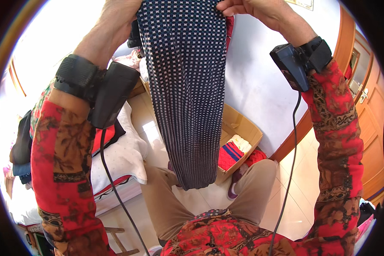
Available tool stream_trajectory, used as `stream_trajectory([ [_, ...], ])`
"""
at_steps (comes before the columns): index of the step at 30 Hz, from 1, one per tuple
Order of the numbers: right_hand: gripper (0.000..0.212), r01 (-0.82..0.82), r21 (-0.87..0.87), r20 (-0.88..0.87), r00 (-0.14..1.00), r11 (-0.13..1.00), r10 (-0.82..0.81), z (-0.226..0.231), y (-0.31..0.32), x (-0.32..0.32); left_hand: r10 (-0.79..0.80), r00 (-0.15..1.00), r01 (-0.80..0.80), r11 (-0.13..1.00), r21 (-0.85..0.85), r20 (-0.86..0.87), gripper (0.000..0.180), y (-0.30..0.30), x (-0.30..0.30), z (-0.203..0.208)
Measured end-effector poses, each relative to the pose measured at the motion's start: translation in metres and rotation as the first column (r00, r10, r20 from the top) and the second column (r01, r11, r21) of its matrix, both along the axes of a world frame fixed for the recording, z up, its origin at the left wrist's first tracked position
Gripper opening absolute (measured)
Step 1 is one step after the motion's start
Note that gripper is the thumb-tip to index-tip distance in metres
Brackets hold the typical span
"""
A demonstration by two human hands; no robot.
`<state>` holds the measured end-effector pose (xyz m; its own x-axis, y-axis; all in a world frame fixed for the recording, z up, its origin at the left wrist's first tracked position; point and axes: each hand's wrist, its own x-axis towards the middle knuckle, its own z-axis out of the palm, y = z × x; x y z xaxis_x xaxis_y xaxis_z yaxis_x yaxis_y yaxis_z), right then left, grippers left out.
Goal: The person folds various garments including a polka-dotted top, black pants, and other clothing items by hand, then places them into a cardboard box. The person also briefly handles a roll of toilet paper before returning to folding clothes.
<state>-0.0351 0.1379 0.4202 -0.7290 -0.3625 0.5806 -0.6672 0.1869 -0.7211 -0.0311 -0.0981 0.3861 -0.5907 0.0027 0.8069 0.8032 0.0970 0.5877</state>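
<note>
A long, dark garment [187,94] with rows of small white marks hangs upright in front of me, narrowing toward its lower end between my knees. It could be trousers folded lengthwise, but the top edge is cut off by the frame. My left hand [123,15] grips its upper left edge, with the fingers mostly out of view. At the upper right edge, my right hand [243,7] pinches the cloth between thumb and fingers. Both wrists carry black strapped devices with cables.
An open cardboard box [243,123] on the tiled floor [290,200] holds folded red and cream clothes. To my left, a bed [119,166] with a white cover bears dark clothing [23,147]. A wooden door [373,128] stands at the right, past a pale wall [264,72].
</note>
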Motion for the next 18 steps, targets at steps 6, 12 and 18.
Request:
stream_trajectory([
  [6, 0.011, -0.115, -0.11, 0.065, 0.99, 0.987, 0.123, 0.0, 0.012, 0.004, -0.282, 0.948, 0.28, 0.959, 0.029, 0.15, 0.034, 0.004, 0.004, 0.007],
  [12, 0.009, -0.202, -0.082, 0.124, 0.97, 0.976, 0.211, -0.009, 0.015, 0.004, -0.265, 0.928, 0.274, 0.962, 0.004, 0.262, 0.027, 0.002, -0.01, 0.002],
  [18, 0.01, -0.172, -0.04, 0.119, 0.977, 0.984, 0.176, -0.015, 0.007, 0.001, -0.133, 0.949, 0.132, 0.991, 0.02, 0.287, 0.036, 0.024, -0.006, -0.011],
])
